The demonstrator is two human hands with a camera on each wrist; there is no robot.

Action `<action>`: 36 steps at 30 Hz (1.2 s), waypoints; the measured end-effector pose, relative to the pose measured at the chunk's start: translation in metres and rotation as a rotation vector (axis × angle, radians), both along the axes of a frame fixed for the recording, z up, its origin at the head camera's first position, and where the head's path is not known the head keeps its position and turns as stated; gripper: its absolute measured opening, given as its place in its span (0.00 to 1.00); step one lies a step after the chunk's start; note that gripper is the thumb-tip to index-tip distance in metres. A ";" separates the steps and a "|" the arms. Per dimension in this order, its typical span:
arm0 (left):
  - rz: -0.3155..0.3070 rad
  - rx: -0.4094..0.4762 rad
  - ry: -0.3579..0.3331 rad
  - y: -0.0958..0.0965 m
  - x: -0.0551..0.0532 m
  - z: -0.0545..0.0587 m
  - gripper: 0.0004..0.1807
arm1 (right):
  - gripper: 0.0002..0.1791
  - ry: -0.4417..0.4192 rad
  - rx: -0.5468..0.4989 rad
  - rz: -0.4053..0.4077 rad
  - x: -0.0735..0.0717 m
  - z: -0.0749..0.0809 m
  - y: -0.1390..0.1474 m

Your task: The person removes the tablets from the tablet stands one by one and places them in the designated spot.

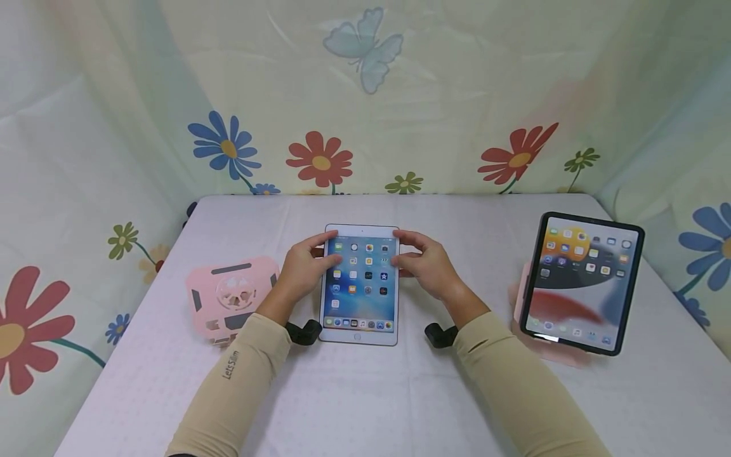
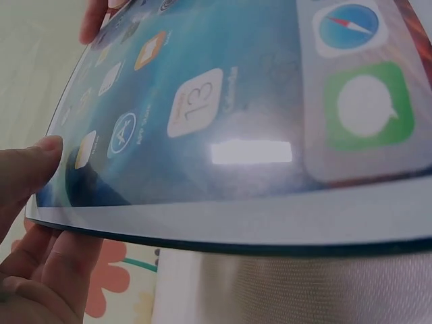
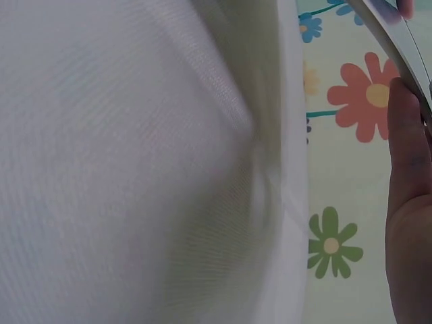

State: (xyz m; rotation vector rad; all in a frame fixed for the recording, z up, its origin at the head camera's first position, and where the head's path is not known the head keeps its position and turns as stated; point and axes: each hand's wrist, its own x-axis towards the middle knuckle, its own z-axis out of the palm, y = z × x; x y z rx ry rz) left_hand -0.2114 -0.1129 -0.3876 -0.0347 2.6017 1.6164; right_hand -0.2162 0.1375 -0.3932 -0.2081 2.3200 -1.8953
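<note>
Between both hands is a white-framed tablet (image 1: 360, 285), upright to the viewer, its screen lit with rows of app icons. My left hand (image 1: 301, 270) grips its left edge near the top, thumb over the front. On the opposite edge my right hand (image 1: 425, 263) pinches it the same way. The left wrist view shows the thumb on the front of the tablet (image 2: 223, 169) and other fingers beneath it. In the right wrist view, part of the right hand (image 3: 412, 202) lies against the tablet's edge (image 3: 398, 47).
A pink tablet case (image 1: 228, 279) with dark pads and a round cutout lies at the left. At the right, a larger black-edged tablet (image 1: 582, 282) leans on a pink stand (image 1: 562, 354). Behind the white-covered table (image 1: 371, 406) hangs a flowered curtain (image 1: 445, 95).
</note>
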 end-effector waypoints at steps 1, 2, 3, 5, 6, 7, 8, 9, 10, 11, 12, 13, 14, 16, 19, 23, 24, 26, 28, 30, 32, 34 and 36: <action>-0.002 0.003 -0.001 0.000 0.000 0.000 0.30 | 0.31 0.001 0.005 0.000 0.000 0.000 0.000; -0.002 0.007 -0.003 0.000 0.001 0.000 0.30 | 0.31 0.000 0.011 0.001 0.000 -0.001 0.000; -0.002 0.008 -0.005 0.001 0.001 0.001 0.30 | 0.32 -0.004 0.013 -0.001 0.000 -0.001 -0.001; -0.003 0.008 -0.008 0.001 0.001 0.001 0.31 | 0.33 -0.008 0.019 0.003 0.001 -0.001 -0.001; -0.004 0.009 -0.009 0.001 0.001 0.000 0.31 | 0.34 -0.010 0.021 0.006 0.001 -0.001 -0.001; -0.007 0.008 -0.009 0.001 0.001 0.000 0.32 | 0.34 -0.012 0.023 0.011 0.001 -0.002 -0.001; -0.008 0.008 -0.011 0.001 0.001 0.000 0.32 | 0.34 -0.015 0.024 0.013 0.001 -0.002 -0.002; -0.010 0.006 -0.011 0.001 0.001 -0.001 0.33 | 0.35 -0.018 0.027 0.014 0.001 -0.002 -0.002; -0.013 0.006 -0.012 0.001 0.000 -0.001 0.33 | 0.35 -0.020 0.033 0.017 0.001 -0.002 -0.001; -0.016 0.005 -0.014 0.001 0.000 -0.002 0.34 | 0.36 -0.023 0.039 0.021 0.001 -0.002 -0.001; -0.018 0.005 -0.017 0.002 0.000 -0.002 0.34 | 0.36 -0.026 0.044 0.023 0.001 -0.003 -0.001; -0.018 0.004 -0.020 0.002 0.000 -0.002 0.34 | 0.37 -0.029 0.051 0.025 0.001 -0.003 -0.001; -0.019 0.004 -0.025 0.002 0.000 -0.002 0.35 | 0.37 -0.033 0.053 0.026 0.002 -0.004 0.000; -0.017 -0.001 -0.034 0.003 0.000 -0.003 0.35 | 0.38 -0.039 0.054 0.031 0.002 -0.005 0.000; -0.011 -0.019 -0.044 0.003 0.000 -0.004 0.36 | 0.39 -0.049 0.043 0.039 0.002 -0.006 0.000; -0.004 -0.044 -0.033 0.003 0.000 -0.008 0.36 | 0.40 -0.046 0.032 0.056 0.003 -0.007 -0.001; -0.004 -0.046 -0.028 0.003 0.000 -0.008 0.36 | 0.40 -0.041 0.030 0.060 0.003 -0.007 -0.001; -0.002 -0.040 -0.018 0.003 0.000 -0.010 0.36 | 0.41 -0.032 0.036 0.060 0.003 -0.008 -0.002; 0.004 -0.032 -0.012 0.003 0.000 -0.010 0.35 | 0.41 -0.024 0.045 0.051 0.003 -0.009 -0.004; 0.010 -0.026 -0.009 0.003 0.001 -0.010 0.35 | 0.41 -0.011 0.070 0.041 0.003 -0.010 -0.004; 0.020 -0.023 -0.007 0.003 0.001 -0.010 0.34 | 0.41 0.003 0.113 0.028 0.003 -0.012 -0.005; 0.022 -0.020 -0.005 0.003 0.001 -0.011 0.34 | 0.40 0.013 0.150 0.014 0.002 -0.014 -0.006; 0.022 -0.020 -0.001 0.003 0.001 -0.012 0.34 | 0.40 0.021 0.179 0.008 0.002 -0.016 -0.007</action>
